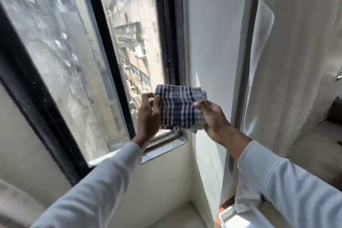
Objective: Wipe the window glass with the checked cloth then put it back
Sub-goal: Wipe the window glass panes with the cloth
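Both arms reach forward and up in pale long sleeves, hands raised in front of the lower right corner of the window glass (pixel 129 46). The folded checked cloth (pixel 180 108) is held between them, in the air just above the sill's right end. The left hand (pixel 149 114) stands upright, palm turned inward, fingers and thumb closed on the cloth's left edge. The right hand (pixel 212 116) comes in from the right with its wrist bent, thumb on top, gripping the cloth's right side. A white curtain (pixel 288 61) hangs to the right.
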Motion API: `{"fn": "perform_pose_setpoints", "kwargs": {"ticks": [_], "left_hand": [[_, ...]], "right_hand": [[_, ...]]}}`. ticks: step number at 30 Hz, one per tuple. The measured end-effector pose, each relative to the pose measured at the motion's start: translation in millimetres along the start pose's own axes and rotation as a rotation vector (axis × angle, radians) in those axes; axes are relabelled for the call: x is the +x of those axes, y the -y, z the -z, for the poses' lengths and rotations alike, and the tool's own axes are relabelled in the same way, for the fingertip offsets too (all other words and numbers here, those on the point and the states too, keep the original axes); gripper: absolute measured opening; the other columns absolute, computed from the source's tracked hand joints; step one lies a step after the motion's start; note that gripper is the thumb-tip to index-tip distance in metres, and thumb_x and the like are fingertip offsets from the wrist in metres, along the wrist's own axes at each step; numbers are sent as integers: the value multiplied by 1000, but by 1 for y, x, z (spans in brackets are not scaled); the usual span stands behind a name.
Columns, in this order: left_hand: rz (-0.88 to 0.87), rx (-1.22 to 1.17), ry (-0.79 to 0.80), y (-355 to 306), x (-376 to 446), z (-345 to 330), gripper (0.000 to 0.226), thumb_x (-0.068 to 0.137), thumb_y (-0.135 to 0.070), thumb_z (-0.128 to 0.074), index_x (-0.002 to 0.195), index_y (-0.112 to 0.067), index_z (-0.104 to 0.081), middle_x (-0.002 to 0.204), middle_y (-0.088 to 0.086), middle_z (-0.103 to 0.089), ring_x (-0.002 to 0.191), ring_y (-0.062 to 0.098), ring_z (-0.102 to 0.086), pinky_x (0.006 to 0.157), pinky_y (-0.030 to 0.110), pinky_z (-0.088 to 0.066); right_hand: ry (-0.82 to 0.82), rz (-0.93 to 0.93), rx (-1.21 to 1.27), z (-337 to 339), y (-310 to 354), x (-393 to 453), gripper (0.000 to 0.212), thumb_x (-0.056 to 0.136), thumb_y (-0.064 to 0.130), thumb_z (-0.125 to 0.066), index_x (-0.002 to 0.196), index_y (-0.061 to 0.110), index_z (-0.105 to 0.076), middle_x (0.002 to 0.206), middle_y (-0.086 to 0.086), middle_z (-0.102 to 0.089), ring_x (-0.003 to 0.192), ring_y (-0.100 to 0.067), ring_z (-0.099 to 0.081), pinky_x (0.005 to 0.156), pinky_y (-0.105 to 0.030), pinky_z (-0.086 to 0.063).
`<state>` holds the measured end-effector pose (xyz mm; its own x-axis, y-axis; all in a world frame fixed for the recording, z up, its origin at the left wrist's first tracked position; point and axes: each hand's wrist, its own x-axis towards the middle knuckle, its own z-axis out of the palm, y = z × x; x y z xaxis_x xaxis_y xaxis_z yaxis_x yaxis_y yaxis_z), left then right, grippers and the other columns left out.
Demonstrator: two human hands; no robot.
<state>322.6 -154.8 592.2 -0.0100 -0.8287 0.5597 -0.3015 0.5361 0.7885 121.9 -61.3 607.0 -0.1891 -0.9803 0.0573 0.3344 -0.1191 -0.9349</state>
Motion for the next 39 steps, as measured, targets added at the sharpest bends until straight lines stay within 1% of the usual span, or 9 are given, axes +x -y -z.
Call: {"fn": "perform_pose_setpoints", "kwargs": {"ticks": [2, 6, 11, 16, 20, 25, 29, 35, 39], "left_hand": [[-11, -14, -47, -17, 27, 28, 24, 116, -33, -48, 122, -11, -55, 90, -11, -69, 73, -15, -67, 55, 9, -48], [-51, -47, -143, -33, 64, 73, 23, 115, -35, -49, 119, -14, -57, 89, -9, -71, 74, 3, -69, 62, 28, -55], [-33, 31, -157, -15, 95, 128, 21, 113, -39, -55, 116, -20, -64, 98, 5, -80, 85, 26, -81, 67, 50, -69], [-105, 534, -376, 33, 164, 217, 27, 111, -40, -61, 115, -17, -73, 96, -3, -76, 84, 14, -72, 72, 37, -63], [-280, 823, -655, 52, 256, 290, 42, 111, -32, -61, 144, -6, -61, 145, 14, -64, 137, 35, -61, 112, 53, -53], [-364, 1027, -743, 59, 346, 350, 68, 118, -42, -40, 173, -5, -27, 184, 16, -18, 171, 34, -18, 139, 46, -17], [-488, 1042, -767, 72, 361, 362, 65, 120, -38, -29, 174, -4, -23, 184, 15, -18, 172, 32, -16, 140, 46, -16], [-483, 1036, -756, 67, 353, 359, 62, 118, -29, -31, 172, 0, -26, 183, 17, -20, 172, 34, -16, 140, 49, -17], [-481, 985, -744, 64, 350, 359, 59, 119, -24, -34, 172, -1, -27, 183, 16, -21, 172, 33, -16, 141, 46, -14]], "right_hand": [[189, -66, 131, -30, 23, 13, 18, 105, 19, -60, 95, 18, -76, 70, 1, -76, 58, -15, -75, 56, -33, -66], [390, -151, 254, -94, 38, 44, 52, 99, 33, -70, 148, 16, -64, 140, -18, -72, 129, -40, -69, 109, -61, -55], [509, -252, 375, -162, 11, 91, 46, 99, 30, -61, 135, 4, -73, 129, -26, -78, 107, -41, -80, 84, -54, -68], [377, -292, 362, -216, -37, 142, 61, 90, 33, -68, 144, 5, -62, 133, -23, -77, 118, -42, -77, 94, -50, -62], [304, 118, 257, -293, -45, 187, 49, 90, 33, -78, 136, 17, -71, 112, 1, -86, 106, -17, -82, 106, -58, -61], [151, 1267, -734, -399, -13, 286, 59, 108, 25, -50, 165, 12, -41, 175, -7, -39, 167, -20, -25, 137, -47, -25], [25, 1310, -1151, -436, -35, 343, 74, 108, 56, -43, 172, 24, -25, 184, -4, -12, 170, -25, 2, 138, -46, 4], [440, 1739, -1370, -452, -126, 323, 63, 102, 36, -59, 163, 31, -47, 172, 10, -45, 166, -10, -17, 131, -42, -31], [-90, 1592, -1231, -444, -33, 364, 64, 106, 38, -49, 169, 34, -34, 179, 8, -29, 169, -20, -19, 138, -48, -6]]}}
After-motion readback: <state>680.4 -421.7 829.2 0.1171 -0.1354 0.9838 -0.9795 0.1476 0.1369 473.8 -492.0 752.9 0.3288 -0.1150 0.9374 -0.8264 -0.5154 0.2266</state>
